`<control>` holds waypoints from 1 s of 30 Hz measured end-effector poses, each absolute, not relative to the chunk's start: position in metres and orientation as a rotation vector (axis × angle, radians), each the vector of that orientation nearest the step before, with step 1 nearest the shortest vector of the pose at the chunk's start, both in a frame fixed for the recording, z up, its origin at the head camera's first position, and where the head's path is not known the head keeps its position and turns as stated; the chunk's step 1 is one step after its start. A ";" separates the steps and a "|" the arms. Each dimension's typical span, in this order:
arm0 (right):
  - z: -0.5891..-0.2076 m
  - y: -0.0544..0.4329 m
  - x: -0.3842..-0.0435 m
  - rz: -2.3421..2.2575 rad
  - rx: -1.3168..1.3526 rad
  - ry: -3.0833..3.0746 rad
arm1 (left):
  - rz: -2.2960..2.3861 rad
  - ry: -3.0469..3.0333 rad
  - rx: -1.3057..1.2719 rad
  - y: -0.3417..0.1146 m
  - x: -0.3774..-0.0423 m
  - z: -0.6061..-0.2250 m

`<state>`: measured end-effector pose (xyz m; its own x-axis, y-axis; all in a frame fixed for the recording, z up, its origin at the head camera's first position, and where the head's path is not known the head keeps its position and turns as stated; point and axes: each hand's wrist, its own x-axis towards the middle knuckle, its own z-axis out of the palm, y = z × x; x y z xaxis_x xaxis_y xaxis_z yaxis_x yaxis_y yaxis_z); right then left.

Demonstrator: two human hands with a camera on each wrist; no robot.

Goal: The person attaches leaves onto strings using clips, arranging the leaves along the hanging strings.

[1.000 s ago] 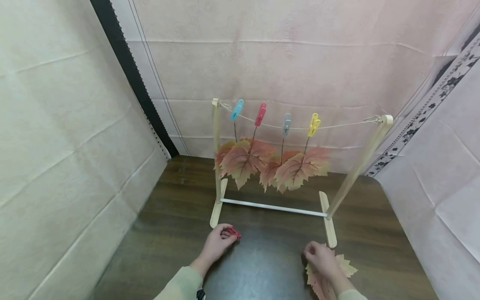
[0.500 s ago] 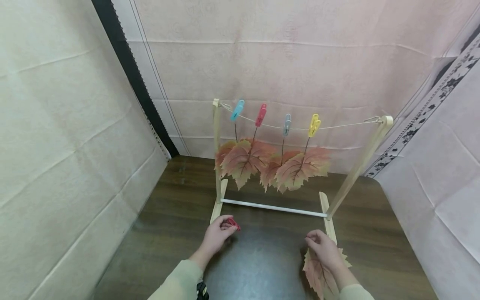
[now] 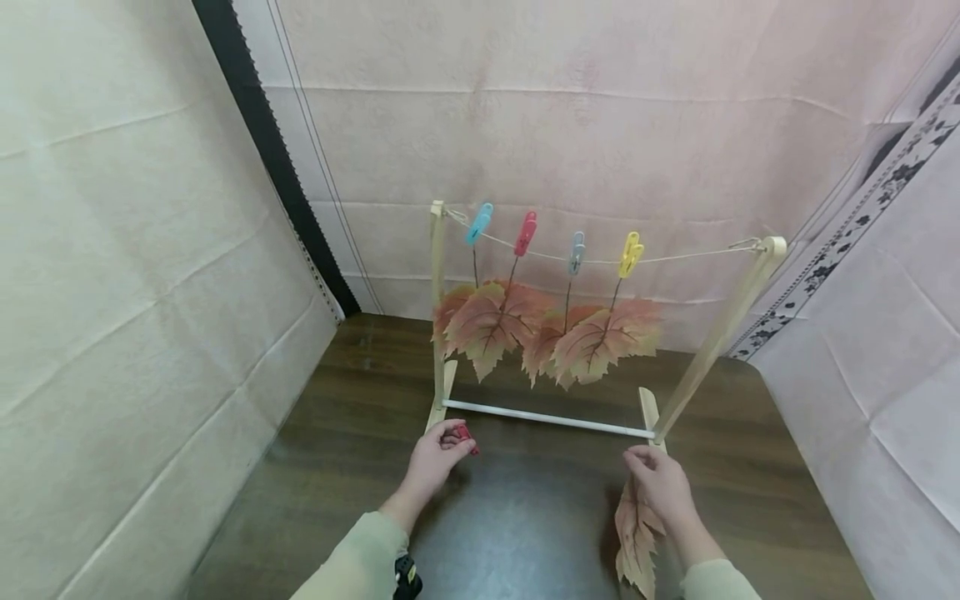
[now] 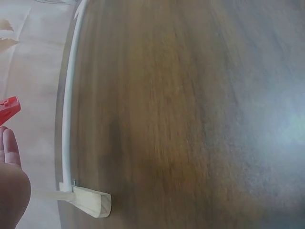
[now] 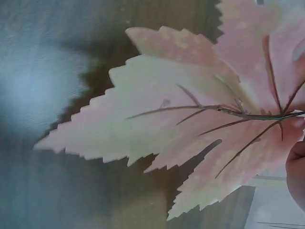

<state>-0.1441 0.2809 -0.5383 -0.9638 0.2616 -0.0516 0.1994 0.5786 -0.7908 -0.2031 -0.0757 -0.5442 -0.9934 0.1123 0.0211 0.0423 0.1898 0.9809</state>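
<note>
My left hand pinches a red clothespin by the left foot of a small wooden drying rack. In the left wrist view the same clothespin pokes in at the left edge, above part of the hand. On the other side, my right hand holds an artificial maple leaf near its stem end, blade hanging down. Pink and pale green with dark veins, the leaf fills much of the right wrist view; the grasp itself lies mostly outside that frame.
A string spans the rack's posts. Blue, red, grey-blue and yellow clothespins on it hold hanging leaves. A white crossbar runs low between the feet on the brown table.
Both hands have moved forward toward the rack, the left with the red clothespin. The right hand has lifted the leaf, which now hangs edge-on. The rack's leaves stay put.
</note>
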 end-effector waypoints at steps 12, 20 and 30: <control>-0.512 0.283 -0.155 1.357 -0.470 -2.582 | 2.108 2.349 0.167 -0.067 -0.210 -0.514; -0.500 0.281 -0.160 1.363 -0.477 -2.504 | 2.170 2.331 0.159 -0.063 -0.219 -0.505; -0.477 0.278 -0.161 1.336 -0.435 -2.504 | 2.215 2.329 0.216 -0.063 -0.211 -0.455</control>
